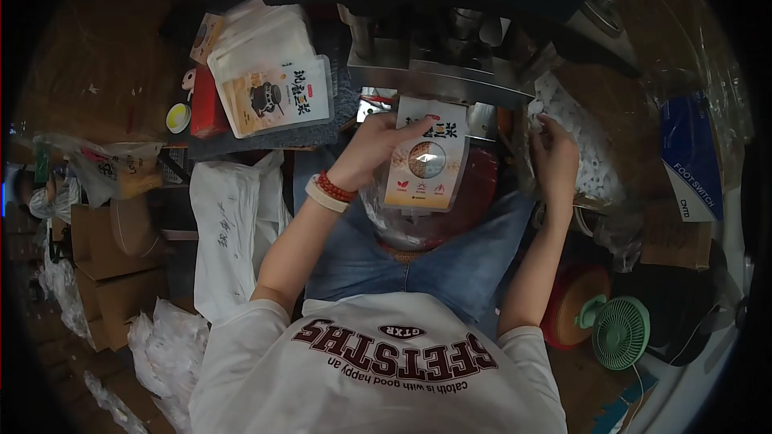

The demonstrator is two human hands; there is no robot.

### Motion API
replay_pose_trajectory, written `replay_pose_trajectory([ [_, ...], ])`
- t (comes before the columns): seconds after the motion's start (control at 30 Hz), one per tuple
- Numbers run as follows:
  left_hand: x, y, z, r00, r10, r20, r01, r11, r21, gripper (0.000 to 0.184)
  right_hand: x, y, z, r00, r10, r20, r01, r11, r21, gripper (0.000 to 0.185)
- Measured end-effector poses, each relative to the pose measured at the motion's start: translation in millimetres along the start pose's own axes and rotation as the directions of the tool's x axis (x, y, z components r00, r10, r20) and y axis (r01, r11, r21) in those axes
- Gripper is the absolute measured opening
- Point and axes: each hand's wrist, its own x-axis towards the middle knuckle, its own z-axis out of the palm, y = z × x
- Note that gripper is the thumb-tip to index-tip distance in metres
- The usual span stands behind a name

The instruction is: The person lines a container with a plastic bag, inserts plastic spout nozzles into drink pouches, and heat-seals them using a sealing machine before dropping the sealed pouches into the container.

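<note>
My left hand (371,151) grips a printed pouch (426,181) by its left side, thumb across the front. The pouch has a round picture of beans and red icons, and its top edge is at the metal press machine (450,72). Off to the right, my right hand (556,157) has its fingertips pinched together beside a clear bag of small white pieces (581,141). Something whitish shows at those fingertips, too small to name. Below the pouch, a clear plastic bag (386,221) lies over a round red container (480,193) between my legs.
A stack of similar pouches (277,96) lies on a dark mat at the left, beside a red box (207,103). A white sack (233,233) stands by my left leg. At the right are a blue-and-white foot switch box (691,157) and a green fan (621,332).
</note>
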Motion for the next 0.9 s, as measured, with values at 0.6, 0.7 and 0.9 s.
replay_pose_trajectory([
  [0.6,-86.2,-0.3,-46.2,0.598,0.79,0.137,-0.508,0.24,0.827,0.045,-60.0,-113.9,-34.0,0.833,-0.539,-0.123,0.501,0.64,0.583,0.027],
  [0.7,-96.9,14.9,-23.2,0.581,0.757,0.3,-0.561,0.105,0.821,0.043,-62.2,-119.9,-15.4,0.666,-0.736,-0.117,0.677,0.532,0.509,0.037],
  [0.9,-88.4,8.7,-13.1,0.817,0.479,0.32,-0.572,0.603,0.557,0.022,-57.0,-112.3,-35.1,0.753,-0.657,0.031,0.45,0.549,0.705,0.038],
])
